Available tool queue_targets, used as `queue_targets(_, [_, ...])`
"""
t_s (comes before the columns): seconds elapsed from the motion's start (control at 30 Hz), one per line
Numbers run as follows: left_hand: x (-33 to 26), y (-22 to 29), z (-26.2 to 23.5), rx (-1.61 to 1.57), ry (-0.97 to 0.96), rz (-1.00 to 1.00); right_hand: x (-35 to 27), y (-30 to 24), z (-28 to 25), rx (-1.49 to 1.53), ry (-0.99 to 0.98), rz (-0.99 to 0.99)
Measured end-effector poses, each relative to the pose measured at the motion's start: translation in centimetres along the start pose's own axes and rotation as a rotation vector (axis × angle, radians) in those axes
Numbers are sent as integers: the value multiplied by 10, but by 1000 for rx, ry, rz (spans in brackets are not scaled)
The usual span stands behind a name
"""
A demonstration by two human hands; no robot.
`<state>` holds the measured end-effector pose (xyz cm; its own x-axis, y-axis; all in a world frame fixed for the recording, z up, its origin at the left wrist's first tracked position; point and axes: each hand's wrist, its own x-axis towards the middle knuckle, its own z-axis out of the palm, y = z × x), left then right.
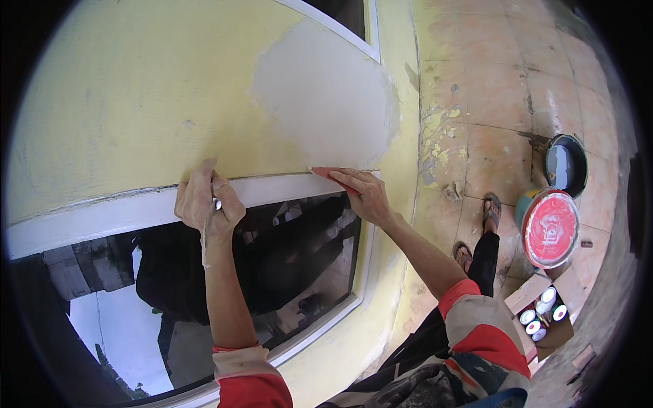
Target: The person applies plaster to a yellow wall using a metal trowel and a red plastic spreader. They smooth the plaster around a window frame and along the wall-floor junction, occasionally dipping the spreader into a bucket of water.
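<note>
My right hand (367,198) grips a red putty spreader (329,178). Its edge touches the yellow wall (136,115) just above the white window frame (272,189), below a broad whitish patch of filler (326,102). Farther left, my left hand (209,202) is closed by the top of the same frame, its fingertips close to the wall. In it is a thin, pale-smeared tool (206,246) with a shiny metal part; the fingers hide much of it, and I cannot tell its kind. A dark gap runs between wall and frame.
Dark window glass (292,251) with reflections lies below my hands. On the tiled floor (500,156) stand a dark bucket (578,166), a bucket with a red, white-smeared top (552,228) and a cardboard box (561,331) of several cans. Paint flakes (442,136) lie along the wall's foot.
</note>
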<state>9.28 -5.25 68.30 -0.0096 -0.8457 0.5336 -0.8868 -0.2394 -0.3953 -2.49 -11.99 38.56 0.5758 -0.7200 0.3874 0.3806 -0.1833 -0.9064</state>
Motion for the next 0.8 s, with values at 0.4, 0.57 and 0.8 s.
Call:
queue_targets(0.4, [-4,6,-7,34,-55,-124,100,141,-107,786,305,813])
queue_targets(0.57, [-8,5,-2,-3,-94,-191,159,184,-116,508,198,706])
queue_targets(0.8, [-8,5,-11,117,-132,-212,233,243,-98,-104,116,425])
